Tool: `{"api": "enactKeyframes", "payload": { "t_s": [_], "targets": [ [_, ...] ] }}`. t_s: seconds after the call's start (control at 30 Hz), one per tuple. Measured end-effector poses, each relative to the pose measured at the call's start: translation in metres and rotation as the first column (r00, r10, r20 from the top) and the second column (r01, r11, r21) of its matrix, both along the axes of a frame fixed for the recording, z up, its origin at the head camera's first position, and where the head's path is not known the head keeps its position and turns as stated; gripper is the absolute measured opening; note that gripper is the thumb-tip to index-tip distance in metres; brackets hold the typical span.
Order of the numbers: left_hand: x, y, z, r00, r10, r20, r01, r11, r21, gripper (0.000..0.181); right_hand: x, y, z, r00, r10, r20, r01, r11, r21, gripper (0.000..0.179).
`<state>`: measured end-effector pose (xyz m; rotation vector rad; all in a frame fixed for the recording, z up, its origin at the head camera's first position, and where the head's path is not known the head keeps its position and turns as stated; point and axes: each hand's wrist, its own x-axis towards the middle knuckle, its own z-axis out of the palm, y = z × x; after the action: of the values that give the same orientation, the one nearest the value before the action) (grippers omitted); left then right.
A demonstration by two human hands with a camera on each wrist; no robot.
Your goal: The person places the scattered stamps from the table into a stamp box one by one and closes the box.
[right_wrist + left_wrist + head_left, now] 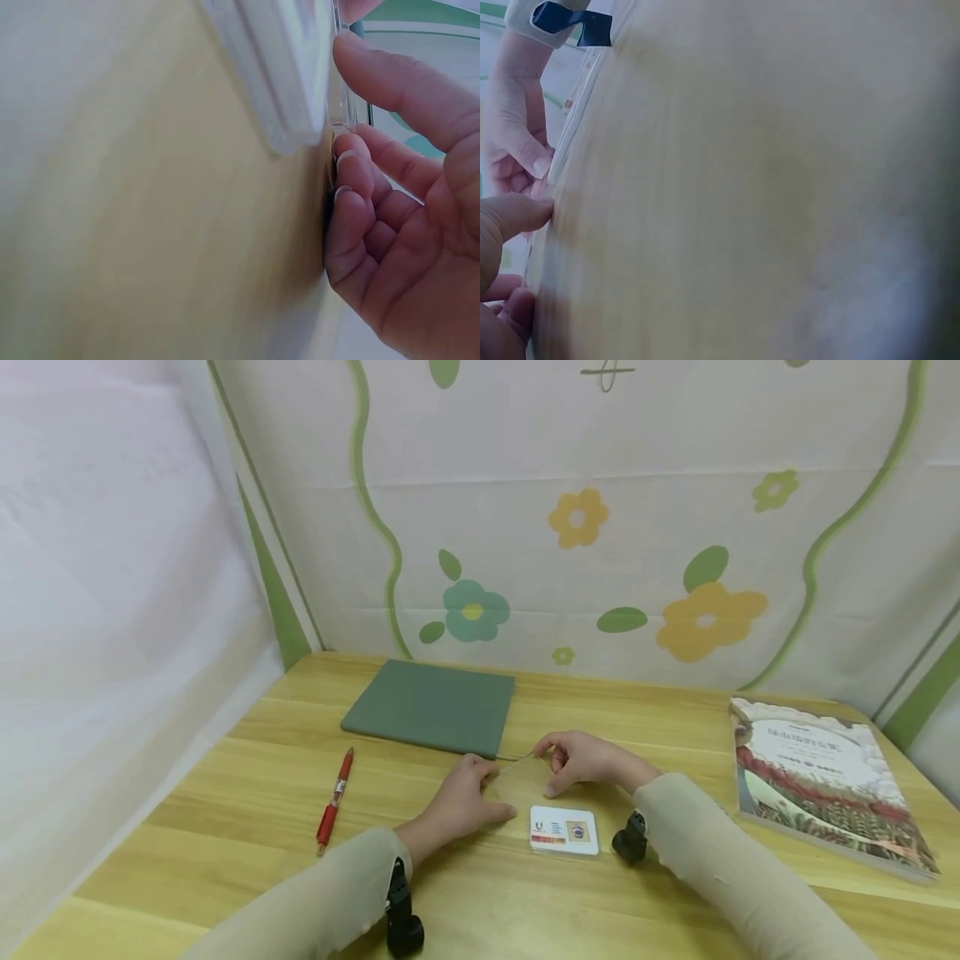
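Observation:
A clear, see-through plastic piece [521, 783], its outline faint, lies between the two hands low over the table. The left hand [460, 799] holds its left side, the index finger at the far corner and the thumb nearer. Opposite, the right hand [579, 762] grips the right side with bent fingers; in the right wrist view a clear edge [343, 105] shows between thumb and fingers. Just nearer than the hands lies a white card in a clear case [564, 831], printed with a small picture and a red strip. Neither hand touches this card.
Behind the hands lies a dark green notebook [438, 706], close to the left fingertips. A red pen [335, 802] rests left of the left forearm. On the right is a thick book [821, 777] with a flowery cover. A printed curtain [517, 527] rises behind the wooden table [247, 810].

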<state>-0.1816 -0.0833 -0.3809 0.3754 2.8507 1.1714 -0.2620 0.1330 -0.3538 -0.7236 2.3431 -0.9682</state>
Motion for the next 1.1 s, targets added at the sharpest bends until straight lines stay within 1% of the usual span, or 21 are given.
{"api": "enactKeyframes", "payload": {
  "t_s": [0.23, 0.33, 0.43, 0.6, 0.7, 0.8, 0.9, 1.0, 1.1],
  "targets": [
    [-0.006, -0.002, -0.002, 1.0, -0.014, -0.013, 0.015, 0.999, 0.05, 0.058, 0.001, 0.004, 0.003, 1.0, -0.017, -0.022, 0.017, 1.0, -0.008, 0.055],
    [-0.007, -0.002, -0.001, 1.0, -0.02, -0.009, 0.021, 0.996, 0.088, 0.056, 0.002, 0.007, 0.003, 0.999, -0.037, -0.013, 0.036, 0.999, -0.03, 0.056],
    [-0.007, -0.001, 0.0, 1.0, -0.021, 0.003, 0.021, 0.99, 0.141, 0.059, 0.004, 0.01, 0.004, 0.999, -0.052, 0.0, 0.052, 0.997, -0.05, 0.056],
    [-0.007, -0.002, 0.001, 0.999, -0.027, -0.029, 0.031, 0.981, 0.189, 0.065, 0.009, 0.011, 0.007, 0.995, -0.097, 0.014, 0.098, 0.991, -0.088, 0.059],
    [-0.007, -0.003, 0.002, 0.997, -0.042, -0.062, 0.055, 0.976, 0.211, 0.066, 0.012, 0.012, 0.009, 0.992, -0.129, 0.009, 0.129, 0.985, -0.113, 0.061],
    [-0.006, -0.003, 0.003, 0.995, -0.055, -0.08, 0.074, 0.965, 0.252, 0.067, 0.017, 0.013, 0.011, 0.988, -0.154, -0.017, 0.151, 0.979, -0.135, 0.063],
    [-0.004, -0.002, 0.005, 0.995, -0.061, -0.083, 0.083, 0.952, 0.295, 0.068, 0.023, 0.015, 0.013, 0.982, -0.18, -0.057, 0.171, 0.975, -0.145, 0.065],
    [-0.001, -0.002, 0.007, 0.994, -0.069, -0.083, 0.093, 0.939, 0.331, 0.068, 0.031, 0.017, 0.016, 0.974, -0.202, -0.099, 0.187, 0.972, -0.144, 0.066],
    [0.002, -0.001, 0.009, 0.991, -0.089, -0.097, 0.118, 0.927, 0.356, 0.067, 0.04, 0.019, 0.02, 0.966, -0.223, -0.129, 0.203, 0.968, -0.15, 0.065]
  ]
}}
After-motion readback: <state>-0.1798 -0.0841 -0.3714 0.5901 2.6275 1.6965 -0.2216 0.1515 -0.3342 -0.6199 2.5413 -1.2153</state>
